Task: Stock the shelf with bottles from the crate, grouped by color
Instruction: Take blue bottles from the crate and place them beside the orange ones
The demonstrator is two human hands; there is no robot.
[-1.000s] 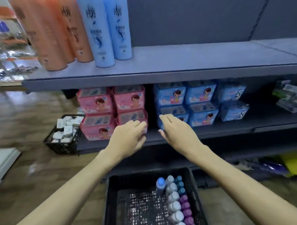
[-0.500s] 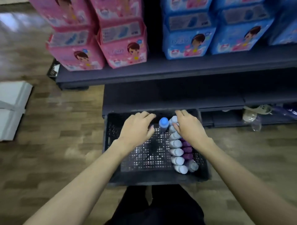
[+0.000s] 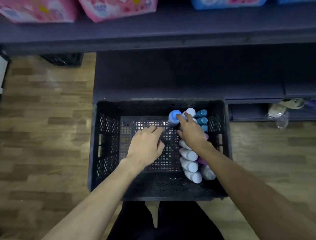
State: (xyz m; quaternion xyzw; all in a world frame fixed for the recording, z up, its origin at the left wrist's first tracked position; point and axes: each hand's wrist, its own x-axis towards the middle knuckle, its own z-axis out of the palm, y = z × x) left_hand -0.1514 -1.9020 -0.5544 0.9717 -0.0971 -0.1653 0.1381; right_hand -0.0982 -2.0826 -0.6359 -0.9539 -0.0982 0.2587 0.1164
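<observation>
A black perforated crate (image 3: 106, 147) sits on the floor below the dark shelf (image 3: 171, 30). Upright bottles fill its right side: a row of white-capped bottles (image 3: 189, 165), teal-capped bottles (image 3: 201, 118) at the far right and purple-capped bottles (image 3: 202, 161) partly hidden by my arm. A blue-capped bottle (image 3: 174, 116) stands alone at the back. My right hand (image 3: 192, 133) reaches over the white row, its fingertips touching the blue cap, fingers apart. Over the crate's bare mesh bottom hovers my left hand (image 3: 145, 145), fingers loosely spread and holding nothing.
Pink boxes (image 3: 118, 8) and blue boxes (image 3: 227, 2) stand on the shelf above. A second black basket (image 3: 63, 60) sits under the shelf at the left. A clear plastic bag (image 3: 280, 113) lies on the wooden floor at the right. My legs are just behind the crate.
The view has tilted down from the shelves to the crate. Both hands dropped from shelf height into the crate, and my right fingers now touch the blue cap.
</observation>
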